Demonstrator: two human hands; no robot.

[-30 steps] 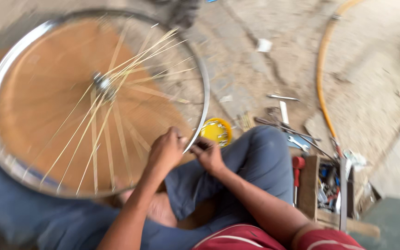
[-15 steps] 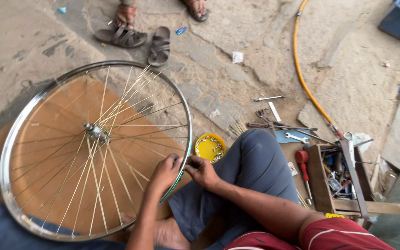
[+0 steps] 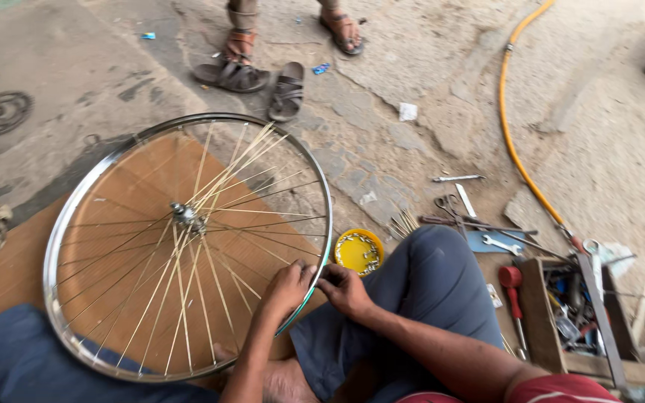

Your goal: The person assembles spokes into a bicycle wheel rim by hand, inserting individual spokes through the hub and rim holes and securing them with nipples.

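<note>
Head view: a seated person in blue trousers works a bare bicycle wheel (image 3: pixel 188 246) that lies tilted over a brown board (image 3: pixel 113 224) on the ground, its silver rim and spokes fanning out from the hub (image 3: pixel 185 216). Both hands meet at the rim's near right edge — the left hand (image 3: pixel 287 287) is curled over the rim with fingers closed on it, the right hand (image 3: pixel 343 289) just beside it, fingers pinched narrow at the rim's outer side; what they pinch is too small to tell. A yellow dish (image 3: pixel 358 251) of small metal parts sits just behind the hands, beside the person's raised knee. To the right, loose wrenches and scissors lie on the concrete near a wooden toolbox (image 3: pixel 561 321), and an orange hose (image 3: pixel 513 142) curves away. At the top, another person's sandalled feet stand beside a spare pair of sandals (image 3: pixel 263 82).
</note>
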